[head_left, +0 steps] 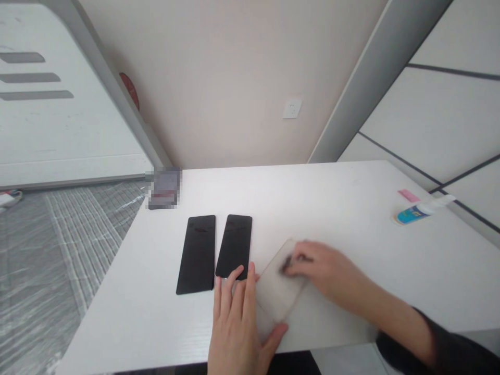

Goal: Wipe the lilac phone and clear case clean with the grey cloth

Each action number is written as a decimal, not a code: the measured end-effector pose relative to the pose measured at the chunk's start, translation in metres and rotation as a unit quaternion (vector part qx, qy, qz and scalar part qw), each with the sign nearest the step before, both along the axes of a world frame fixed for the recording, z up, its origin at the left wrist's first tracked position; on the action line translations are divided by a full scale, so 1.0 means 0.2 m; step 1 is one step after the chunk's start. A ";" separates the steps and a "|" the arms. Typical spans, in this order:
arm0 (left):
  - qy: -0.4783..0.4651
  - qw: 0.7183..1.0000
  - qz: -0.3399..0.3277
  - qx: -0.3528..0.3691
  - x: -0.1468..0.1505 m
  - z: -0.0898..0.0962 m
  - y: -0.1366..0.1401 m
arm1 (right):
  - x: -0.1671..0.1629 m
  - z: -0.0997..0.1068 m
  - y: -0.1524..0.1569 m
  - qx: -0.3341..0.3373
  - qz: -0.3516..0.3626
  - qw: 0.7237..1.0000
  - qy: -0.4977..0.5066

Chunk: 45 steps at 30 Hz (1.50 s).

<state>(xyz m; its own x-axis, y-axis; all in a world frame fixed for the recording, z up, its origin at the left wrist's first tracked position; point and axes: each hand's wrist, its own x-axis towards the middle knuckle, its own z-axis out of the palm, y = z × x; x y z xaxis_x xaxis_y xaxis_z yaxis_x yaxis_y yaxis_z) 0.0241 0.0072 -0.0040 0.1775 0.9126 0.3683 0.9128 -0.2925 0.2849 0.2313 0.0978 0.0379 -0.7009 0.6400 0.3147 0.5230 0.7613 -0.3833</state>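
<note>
At the left of the white table lies a pixelated dark object near the far edge. In the middle of the frame two black phones lie flat, side by side and nearly touching: the left phone and the right phone. The left hand, at the lower centre, lies flat with the fingers spread; its fingertips touch the near end of the right phone, and the thumb rests at the near corner of a translucent sheet, probably a screen protector, as if to keep it from sliding. The right hand presses on the far part of this sheet with fingers together; whether it pinches something small I cannot tell. At the right edge lie a small bottle and a pink piece.
</note>
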 end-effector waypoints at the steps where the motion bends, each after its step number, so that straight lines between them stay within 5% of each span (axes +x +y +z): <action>1: 0.007 1.000 -0.001 0.002 0.00 0.00 0.00 | 0.02 0.01 0.01 0.007 -0.014 1.000 0.003; 5: 0.020 1.000 -0.012 0.011 0.00 -0.01 0.00 | 0.05 0.01 0.03 -0.009 0.060 0.998 -0.023; 8: 0.026 0.999 -0.014 0.024 -0.01 0.00 0.01 | 0.03 -0.02 0.03 0.017 -0.012 1.000 -0.019; 11: 0.031 0.999 -0.019 0.035 0.00 0.01 0.02 | 0.01 -0.04 0.00 0.007 0.033 0.999 -0.032; 15: 0.040 0.998 -0.014 0.047 0.01 0.01 0.02 | -0.01 -0.06 -0.02 0.025 -0.036 0.999 -0.021; 18: 0.045 0.997 -0.007 0.059 0.01 0.00 0.02 | -0.03 -0.06 -0.02 0.015 0.027 0.999 -0.017; 21: 0.049 0.997 -0.001 0.066 0.02 -0.01 0.02 | -0.05 -0.07 -0.02 0.044 -0.034 0.998 0.015; 24: 0.058 0.996 -0.015 0.062 0.02 -0.02 0.03 | -0.05 -0.09 -0.01 0.035 0.025 0.999 0.010; 31: 0.092 0.991 -0.092 0.029 -0.10 0.06 0.05 | 0.18 -0.17 0.15 0.114 -0.100 0.988 0.017; 37: 0.143 0.987 0.052 0.061 -0.18 0.07 0.09 | 0.39 -0.16 0.21 0.210 -0.176 0.961 0.035; 45: 0.137 0.988 0.058 0.034 -0.09 0.08 0.10 | 0.40 -0.04 0.10 0.322 -0.255 0.905 0.108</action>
